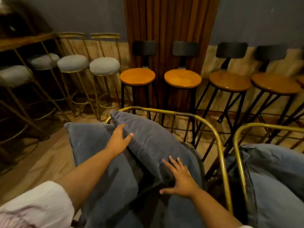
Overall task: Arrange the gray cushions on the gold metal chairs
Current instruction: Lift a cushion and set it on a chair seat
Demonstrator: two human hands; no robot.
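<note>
Both hands (pixel 119 139) (pixel 179 176) flat on gray cushion (pixel 151 142), opposite ends.

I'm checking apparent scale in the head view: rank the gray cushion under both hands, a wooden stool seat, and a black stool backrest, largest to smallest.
1. Gray cushion, though it is nearest the camera.
2. Wooden stool seat.
3. Black stool backrest.

Wooden-seated stools (pixel 182 78) line a grey wall (pixel 256 18) (curtain (pixel 169 18) between).

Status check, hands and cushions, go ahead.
Both hands open: left hand, right hand flat on upper gray cushion in gold metal chair. Nothing blocking.
</note>
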